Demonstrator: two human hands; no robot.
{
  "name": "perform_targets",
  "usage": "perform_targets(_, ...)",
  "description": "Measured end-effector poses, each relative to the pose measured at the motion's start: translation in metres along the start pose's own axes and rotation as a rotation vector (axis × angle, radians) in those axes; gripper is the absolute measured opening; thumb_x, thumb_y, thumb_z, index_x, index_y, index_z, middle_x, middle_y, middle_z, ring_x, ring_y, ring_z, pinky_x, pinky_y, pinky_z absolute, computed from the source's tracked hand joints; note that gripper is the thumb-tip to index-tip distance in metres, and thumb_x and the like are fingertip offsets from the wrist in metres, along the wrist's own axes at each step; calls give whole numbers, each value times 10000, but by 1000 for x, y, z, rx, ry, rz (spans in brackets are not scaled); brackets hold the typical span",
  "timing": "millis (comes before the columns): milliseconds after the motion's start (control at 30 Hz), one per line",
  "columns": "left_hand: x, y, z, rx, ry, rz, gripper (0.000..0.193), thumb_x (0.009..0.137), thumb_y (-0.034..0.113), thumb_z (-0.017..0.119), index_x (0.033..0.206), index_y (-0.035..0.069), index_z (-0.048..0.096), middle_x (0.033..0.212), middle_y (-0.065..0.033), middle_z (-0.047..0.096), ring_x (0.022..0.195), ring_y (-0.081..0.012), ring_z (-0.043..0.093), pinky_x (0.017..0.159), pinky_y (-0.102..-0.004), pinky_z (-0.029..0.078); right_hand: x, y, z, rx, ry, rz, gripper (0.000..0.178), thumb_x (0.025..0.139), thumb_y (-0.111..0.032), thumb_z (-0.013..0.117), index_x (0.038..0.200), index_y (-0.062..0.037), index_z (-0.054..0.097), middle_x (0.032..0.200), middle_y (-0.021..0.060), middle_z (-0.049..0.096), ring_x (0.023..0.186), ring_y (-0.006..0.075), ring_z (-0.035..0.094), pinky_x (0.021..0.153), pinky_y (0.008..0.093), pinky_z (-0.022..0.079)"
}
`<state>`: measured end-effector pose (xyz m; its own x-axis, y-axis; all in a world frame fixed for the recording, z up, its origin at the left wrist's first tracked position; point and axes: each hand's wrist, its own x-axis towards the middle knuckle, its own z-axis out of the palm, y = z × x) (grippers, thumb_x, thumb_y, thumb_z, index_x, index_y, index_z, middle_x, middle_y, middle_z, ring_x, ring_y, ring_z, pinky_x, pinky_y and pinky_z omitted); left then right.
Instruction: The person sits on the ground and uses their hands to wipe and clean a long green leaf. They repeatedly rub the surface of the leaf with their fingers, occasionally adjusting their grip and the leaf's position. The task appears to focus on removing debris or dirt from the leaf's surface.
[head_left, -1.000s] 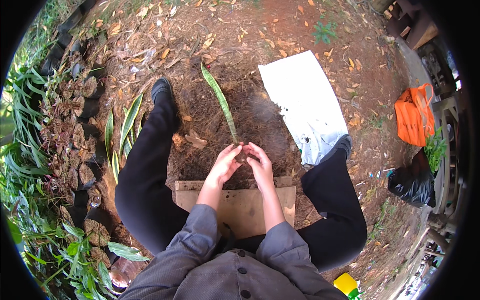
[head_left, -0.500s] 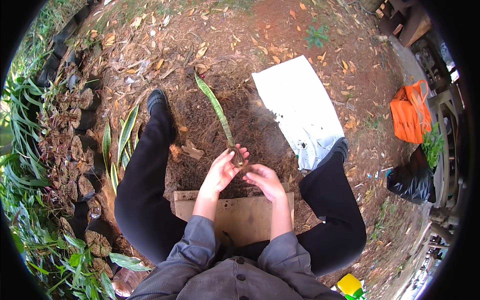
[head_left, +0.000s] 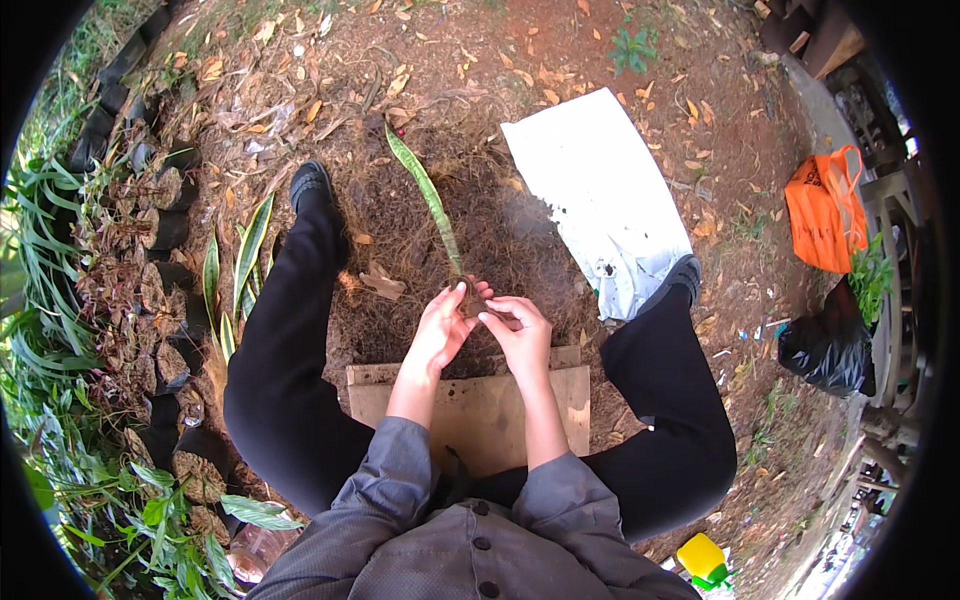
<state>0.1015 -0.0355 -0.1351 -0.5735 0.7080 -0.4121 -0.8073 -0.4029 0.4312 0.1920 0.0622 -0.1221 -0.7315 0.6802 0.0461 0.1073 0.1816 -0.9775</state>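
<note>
A snake plant cutting (head_left: 428, 195), one long mottled green leaf, points away from me over the dark soil. My left hand (head_left: 440, 325) is closed round its brownish root end. Beside it, my right hand (head_left: 520, 330) has its thumb and fingertips pinched together at the root end, touching or nearly touching it. What lies between those right fingertips is too small to make out. Below both hands is a wooden board (head_left: 490, 415) between my legs.
A white sack (head_left: 600, 180) lies right of the loose fibrous soil (head_left: 490, 225). Yellow-edged snake plants (head_left: 250, 255) stand beyond my left leg, with black potting bags (head_left: 170, 230) further left. At right are an orange bag (head_left: 825, 210) and a black plastic bag (head_left: 830, 345). A yellow-green object (head_left: 703, 558) sits lower right.
My right hand has moved up and left to the root end, its loose fingers now pinched. My left hand stays on the cutting, which has shifted slightly up and left.
</note>
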Motion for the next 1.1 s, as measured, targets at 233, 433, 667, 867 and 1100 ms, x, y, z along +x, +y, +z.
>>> perform_targets(233, 5, -8, -9, 81, -55, 83, 208, 866, 77, 566, 1064, 25, 528, 985, -89, 594, 946, -184, 565, 844, -327, 451, -5, 1, 11, -99, 82, -55, 149, 678, -62, 738, 801, -36, 658, 915, 69, 635, 811, 184, 625, 677, 295, 486)
perform_targets(433, 7, -9, -19, 127, -51, 20, 208, 860, 53, 564, 1061, 16, 524, 961, -88, 598, 916, -183, 572, 841, -329, 455, -9, 1, 15, -204, 108, -44, 135, 666, -52, 735, 765, -25, 648, 825, 70, 620, 755, 214, 623, 692, 303, 481)
perform_targets(667, 9, -12, -15, 27, -24, 34, 223, 867, 63, 554, 1080, 17, 508, 970, -95, 590, 926, -191, 567, 822, -320, 466, -9, 6, 14, -80, 48, 72, 122, 726, -16, 693, 831, 4, 635, 865, 103, 636, 761, 159, 642, 596, 264, 502)
perform_targets(867, 10, -5, -9, -32, -128, 18, 290, 931, 195, 468, 1148, 6, 509, 1148, -150, 567, 1064, -218, 542, 903, -363, 443, -5, -10, 10, -177, 156, -194, 237, 734, -30, 680, 969, -35, 651, 985, 99, 629, 871, 216, 629, 717, 325, 508)
perform_targets(1100, 11, -5, -7, -23, -190, 32, 306, 926, 203, 493, 1172, 21, 502, 1163, -115, 568, 1046, -178, 561, 836, -290, 487, -1, -12, -2, -439, 124, -442, 325, 725, -120, 705, 1036, -46, 643, 1050, 60, 618, 940, 225, 581, 839, 349, 424)
